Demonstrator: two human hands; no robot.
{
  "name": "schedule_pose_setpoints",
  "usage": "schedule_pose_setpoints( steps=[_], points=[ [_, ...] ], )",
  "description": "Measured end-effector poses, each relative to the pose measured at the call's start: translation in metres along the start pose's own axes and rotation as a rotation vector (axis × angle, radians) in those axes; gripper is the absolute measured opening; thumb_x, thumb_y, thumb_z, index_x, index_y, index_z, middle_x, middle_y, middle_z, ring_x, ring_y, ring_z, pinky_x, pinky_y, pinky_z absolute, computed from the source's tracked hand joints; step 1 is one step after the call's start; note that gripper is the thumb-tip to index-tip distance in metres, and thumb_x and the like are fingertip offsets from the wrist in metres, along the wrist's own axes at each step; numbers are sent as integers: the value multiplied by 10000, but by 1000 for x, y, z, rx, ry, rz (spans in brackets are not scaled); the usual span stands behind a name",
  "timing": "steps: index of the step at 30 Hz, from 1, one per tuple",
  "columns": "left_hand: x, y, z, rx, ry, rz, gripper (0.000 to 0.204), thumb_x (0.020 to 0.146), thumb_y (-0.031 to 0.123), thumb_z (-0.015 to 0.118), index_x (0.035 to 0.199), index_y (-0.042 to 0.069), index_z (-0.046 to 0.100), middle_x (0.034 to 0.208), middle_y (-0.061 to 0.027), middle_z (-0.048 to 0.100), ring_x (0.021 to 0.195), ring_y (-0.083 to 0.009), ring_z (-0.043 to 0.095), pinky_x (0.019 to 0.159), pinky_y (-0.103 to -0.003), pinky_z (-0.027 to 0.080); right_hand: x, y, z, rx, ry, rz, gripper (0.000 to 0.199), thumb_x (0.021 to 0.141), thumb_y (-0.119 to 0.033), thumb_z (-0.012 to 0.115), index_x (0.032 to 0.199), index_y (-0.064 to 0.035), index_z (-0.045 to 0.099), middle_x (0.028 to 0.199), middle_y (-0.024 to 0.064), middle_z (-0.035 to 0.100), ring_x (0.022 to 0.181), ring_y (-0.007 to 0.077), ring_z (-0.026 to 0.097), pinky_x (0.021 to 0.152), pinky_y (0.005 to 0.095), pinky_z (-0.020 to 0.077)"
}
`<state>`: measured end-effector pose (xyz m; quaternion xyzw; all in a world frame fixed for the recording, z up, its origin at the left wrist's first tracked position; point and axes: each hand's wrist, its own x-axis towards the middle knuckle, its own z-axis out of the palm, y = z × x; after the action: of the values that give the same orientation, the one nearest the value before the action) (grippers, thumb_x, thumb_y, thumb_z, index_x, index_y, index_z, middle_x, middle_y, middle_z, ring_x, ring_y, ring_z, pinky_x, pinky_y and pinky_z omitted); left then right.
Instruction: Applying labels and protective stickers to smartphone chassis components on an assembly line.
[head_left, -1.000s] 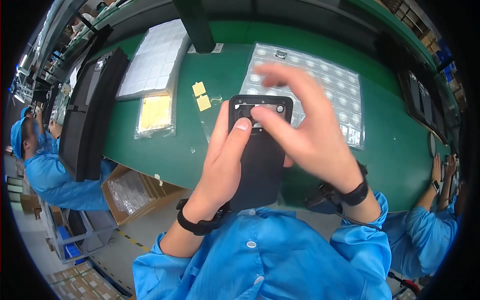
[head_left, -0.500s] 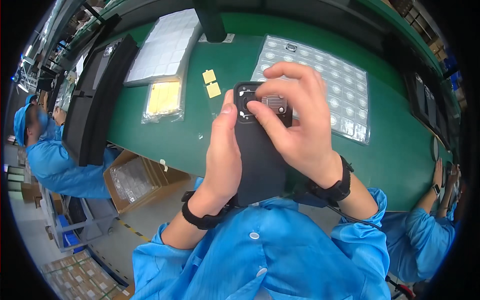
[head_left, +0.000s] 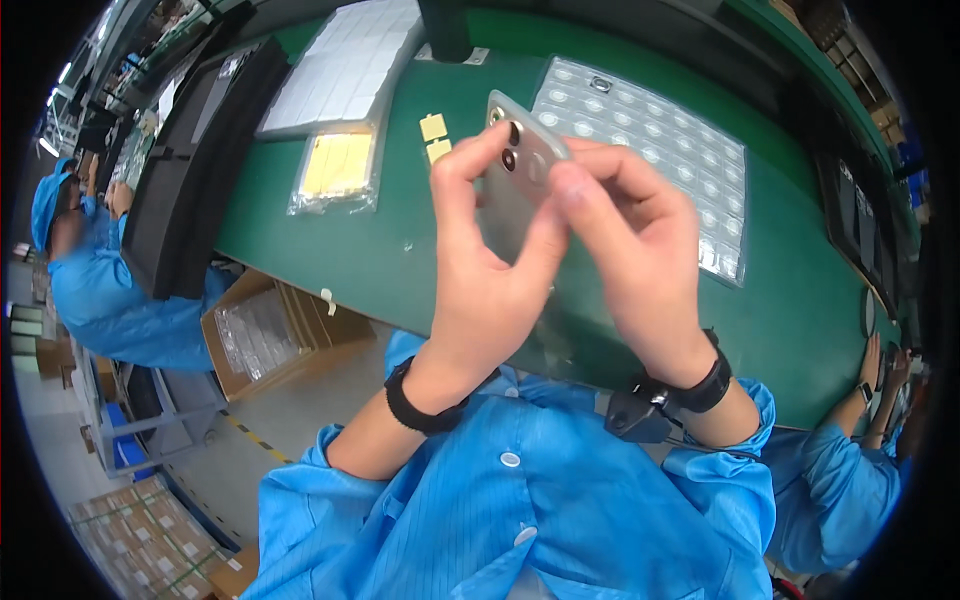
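A slim silver phone-like housing (head_left: 527,168) with round lens openings is held up tilted in front of me, its silver face partly toward me. My left hand (head_left: 490,265) grips its left edge, with a fingertip near the lens openings and the thumb low on the right side. My right hand (head_left: 640,235) pinches its upper right edge between thumb and fingers. The fingers hide part of the housing, and its other face is out of sight. Just beyond lies a clear tray (head_left: 715,165) of round-centred pockets, with a small dark-framed part (head_left: 600,85) in one.
Two yellow squares (head_left: 432,126) lie left of my hands, near a bagged yellow stack (head_left: 338,165) and white trays (head_left: 345,60). Black foam trays (head_left: 165,220) stand farther left. A carton (head_left: 275,335) sits beside the green table (head_left: 330,245). Co-workers in blue (head_left: 120,310) are at both sides.
The housing has been turned from its dark inner face to its silver face and tilted. My right fingers have moved from the inner parts to its edge; my left fingers now curl over it.
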<state>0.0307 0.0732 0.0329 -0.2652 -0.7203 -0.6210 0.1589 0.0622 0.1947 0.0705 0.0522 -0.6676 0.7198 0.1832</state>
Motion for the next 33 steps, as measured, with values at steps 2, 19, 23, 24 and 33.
schedule_pose_setpoints(
  steps=[2,19,23,24,33],
  points=[
    [-5,3,-15,200,-10,40,568,917,67,634,1401,47,337,1233,-154,533,1185,-178,489,985,-343,419,-1,-1,-5,43,-68,131,257,949,-210,654,1044,27,685,995,54,686,912,78,585,846,261,466],
    [-28,-12,-106,-946,104,-865,370,1024,284,469,1294,32,499,1152,-146,645,994,-222,663,787,-358,584,87,63,37,-216,-202,255,350,936,-182,616,1239,-20,552,1024,72,666,924,141,619,815,299,490],
    [-31,-31,-109,-1015,150,-882,371,1023,288,471,1292,33,501,1161,-137,646,1014,-221,653,806,-358,578,106,110,40,-687,-359,213,358,895,-123,588,1237,-24,551,1002,83,671,887,175,637,801,327,508],
    [-32,-36,-109,-1025,161,-910,376,1023,293,470,1293,33,500,1170,-130,643,1027,-222,648,805,-353,578,107,116,50,-830,-402,134,367,885,-109,574,1241,-26,548,996,90,672,870,187,640,796,336,513],
    [-33,-70,-114,-1311,67,-1024,414,1019,301,467,1336,35,467,1242,-141,602,1112,-264,609,971,-452,504,95,121,68,-997,-319,39,289,874,-69,511,1154,-54,580,1059,159,634,981,352,629,831,450,506]
  ],
)
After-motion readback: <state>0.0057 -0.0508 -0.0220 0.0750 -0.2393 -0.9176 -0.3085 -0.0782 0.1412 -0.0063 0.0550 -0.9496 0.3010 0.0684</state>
